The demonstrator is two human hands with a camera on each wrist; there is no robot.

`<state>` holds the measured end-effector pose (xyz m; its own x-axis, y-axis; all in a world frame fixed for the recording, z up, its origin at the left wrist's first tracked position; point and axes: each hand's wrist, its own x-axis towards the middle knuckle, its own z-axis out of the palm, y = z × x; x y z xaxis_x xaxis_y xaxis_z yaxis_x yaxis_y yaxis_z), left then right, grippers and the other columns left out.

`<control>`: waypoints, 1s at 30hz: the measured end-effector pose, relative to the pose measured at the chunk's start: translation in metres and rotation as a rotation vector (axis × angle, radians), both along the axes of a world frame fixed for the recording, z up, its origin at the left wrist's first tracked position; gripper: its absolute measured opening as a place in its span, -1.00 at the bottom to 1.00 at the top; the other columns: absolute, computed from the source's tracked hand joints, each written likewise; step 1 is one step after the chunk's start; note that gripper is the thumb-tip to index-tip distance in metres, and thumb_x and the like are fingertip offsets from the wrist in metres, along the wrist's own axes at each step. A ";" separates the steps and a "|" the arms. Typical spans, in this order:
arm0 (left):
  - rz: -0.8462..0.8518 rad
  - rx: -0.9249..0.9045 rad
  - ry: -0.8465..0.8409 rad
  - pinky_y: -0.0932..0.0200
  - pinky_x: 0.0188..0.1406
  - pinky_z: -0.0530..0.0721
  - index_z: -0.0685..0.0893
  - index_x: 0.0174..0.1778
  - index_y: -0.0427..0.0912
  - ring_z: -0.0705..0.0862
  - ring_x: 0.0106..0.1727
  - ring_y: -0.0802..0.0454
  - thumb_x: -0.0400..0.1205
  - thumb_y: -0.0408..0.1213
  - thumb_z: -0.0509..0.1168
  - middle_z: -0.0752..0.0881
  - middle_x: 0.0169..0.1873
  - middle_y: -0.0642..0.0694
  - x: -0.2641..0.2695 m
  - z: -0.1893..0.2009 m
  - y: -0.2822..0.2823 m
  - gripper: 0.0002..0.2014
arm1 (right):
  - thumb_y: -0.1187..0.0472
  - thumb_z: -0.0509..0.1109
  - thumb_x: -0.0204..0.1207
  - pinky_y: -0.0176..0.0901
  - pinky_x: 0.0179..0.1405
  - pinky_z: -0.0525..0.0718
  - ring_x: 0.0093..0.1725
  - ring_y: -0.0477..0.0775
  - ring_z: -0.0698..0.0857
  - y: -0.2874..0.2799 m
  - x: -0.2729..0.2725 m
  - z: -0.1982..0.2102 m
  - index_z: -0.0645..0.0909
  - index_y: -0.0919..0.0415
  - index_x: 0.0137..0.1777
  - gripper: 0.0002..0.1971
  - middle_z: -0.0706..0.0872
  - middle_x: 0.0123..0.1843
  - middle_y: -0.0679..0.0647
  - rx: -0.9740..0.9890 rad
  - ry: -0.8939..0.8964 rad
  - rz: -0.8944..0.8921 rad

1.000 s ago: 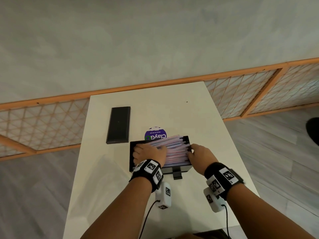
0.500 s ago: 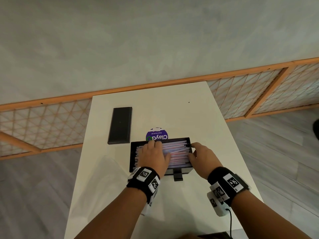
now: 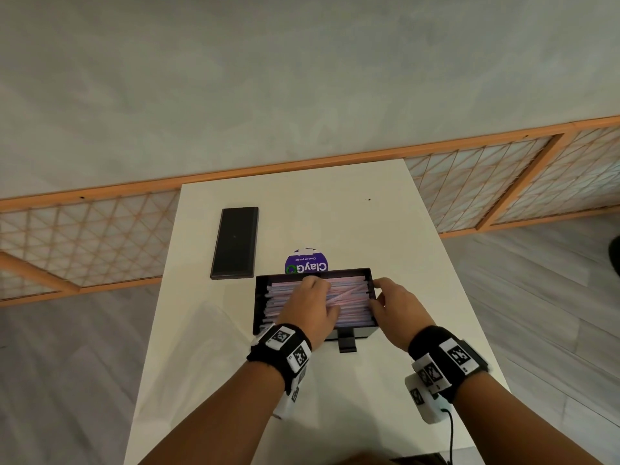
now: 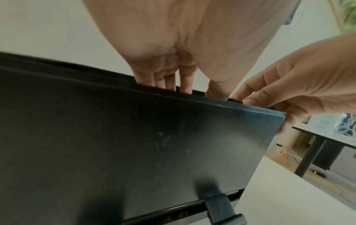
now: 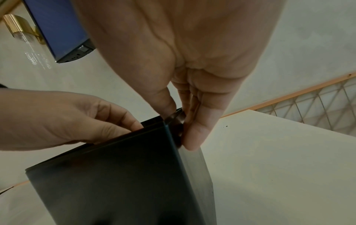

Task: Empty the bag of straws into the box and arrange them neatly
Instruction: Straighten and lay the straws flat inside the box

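A black box (image 3: 261, 298) stands on the white table (image 3: 335, 213), filled with pink and pale blue straws (image 3: 352, 292) that lie lengthwise, a few crossing on top. My left hand (image 3: 312, 297) lies flat on the straws in the middle of the box, its fingers (image 4: 167, 82) reaching over the near rim. My right hand (image 3: 379, 297) is at the right end of the box (image 5: 115, 175). Its thumb (image 5: 163, 103) is inside the wall and the fingers outside, pinching that wall. In the left wrist view the box's front wall (image 4: 134, 144) hides the straws.
A flat black lid (image 3: 235, 243) lies at the far left of the table. A round purple sticker (image 3: 307, 263) sits just behind the box. A faint clear plastic sheet (image 3: 204, 330) lies left of the box. A small black tab (image 3: 347, 344) juts from the box's front.
My left hand slid from the box's left end to the middle, on top of the straws. The heaped straws have settled lower in the box. My right hand stayed at the right end.
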<state>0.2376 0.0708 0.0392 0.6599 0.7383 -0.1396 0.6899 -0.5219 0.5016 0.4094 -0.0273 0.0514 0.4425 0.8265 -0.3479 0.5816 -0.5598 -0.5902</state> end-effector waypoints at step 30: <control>-0.189 0.050 -0.037 -0.01 0.18 0.69 0.72 0.19 0.05 0.65 0.13 0.08 0.70 -0.02 0.36 0.68 0.13 0.08 -0.052 0.025 0.040 -0.80 | 0.16 0.29 0.72 -0.23 -0.05 0.51 -0.04 0.02 0.65 -0.006 -0.008 -0.006 0.54 0.03 0.53 -0.61 0.72 0.06 0.01 0.039 -0.053 -0.045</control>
